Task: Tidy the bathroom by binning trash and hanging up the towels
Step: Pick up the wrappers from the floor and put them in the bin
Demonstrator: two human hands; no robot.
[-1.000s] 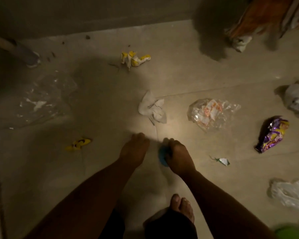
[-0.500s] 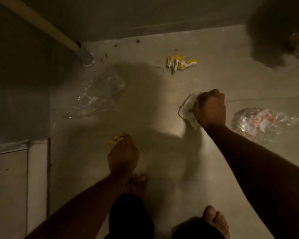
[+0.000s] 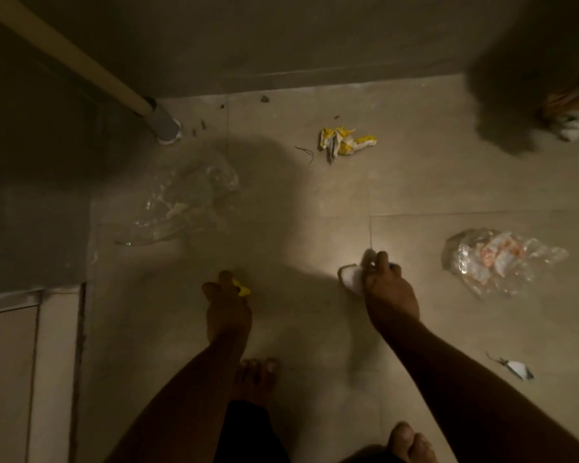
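Around my hands: a clear plastic bag lies flat on the floor ahead and to the left of my left hand; a yellow-and-white crumpled wrapper sits well ahead, between both hands; a clear wrapper with orange print lies just right of my right hand; a small torn scrap lies right of my right forearm
Far corner: a pale pole slants to a grey base ahead-left; an orange-striped towel lies far ahead-right, part in shadow
In the way: nothing lies between my hands and what they hold
Left hand: reaching down, fingers curled, pinching a small yellow wrapper at the fingertips
Right hand: reaching down, fingers closed round a crumpled white tissue that sticks out on its left; a hint of blue shows at the knuckles, too small to tell
Feet: my bare toes show just behind my left wrist
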